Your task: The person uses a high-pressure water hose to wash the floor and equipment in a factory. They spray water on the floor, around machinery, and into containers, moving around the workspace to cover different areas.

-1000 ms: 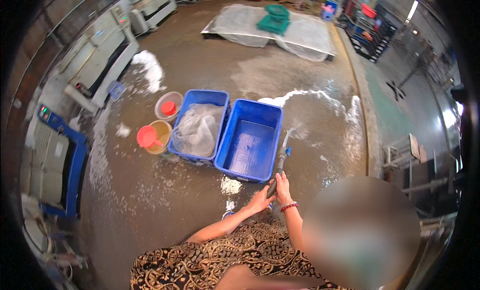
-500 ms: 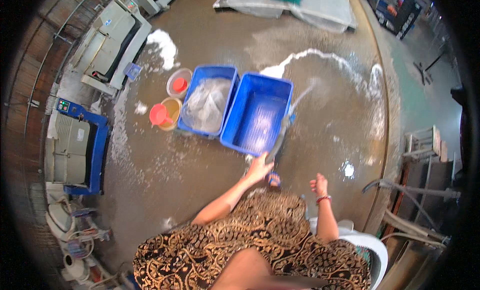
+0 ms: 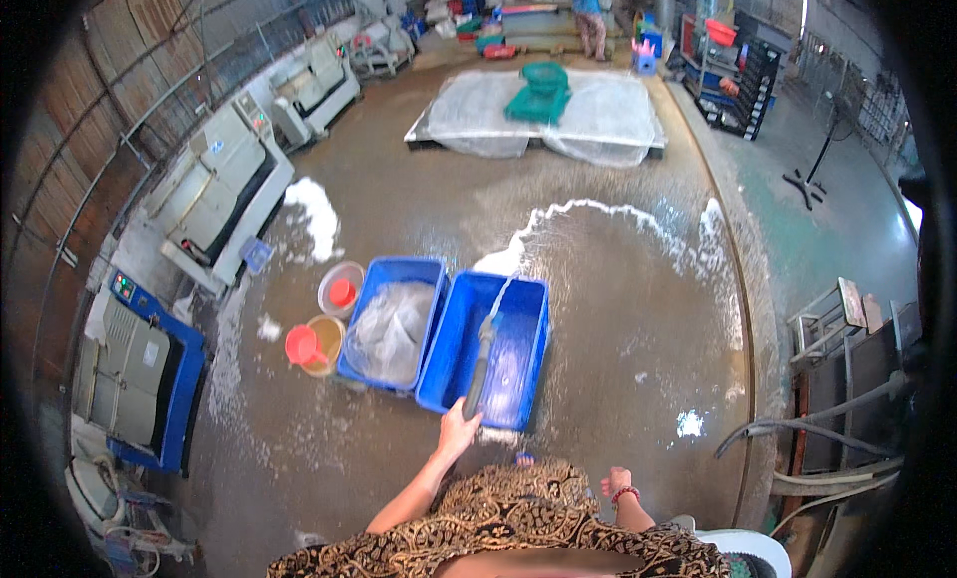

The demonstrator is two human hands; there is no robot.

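Note:
My left hand (image 3: 457,433) grips the near end of a grey hose nozzle (image 3: 480,364). The nozzle reaches over the right blue crate (image 3: 533,324), and a thin stream of water leaves its tip toward the crate's far rim. My right hand (image 3: 616,477), with a red bracelet at the wrist, hangs by my side holding nothing. The left blue crate (image 3: 399,271) stands against the right one and holds a crumpled clear plastic sheet (image 3: 391,324).
A clear bucket (image 3: 341,289) and a yellow bucket (image 3: 317,345), each with a red scoop, stand left of the crates. White foam spreads over the wet concrete floor. Machines line the left wall. A plastic-covered pallet (image 3: 543,120) lies far ahead, and hoses (image 3: 797,429) run at right.
My right hand has left the hose and dropped to my right side. My left hand alone now holds it, aimed into the right crate. My view has lifted toward the far floor.

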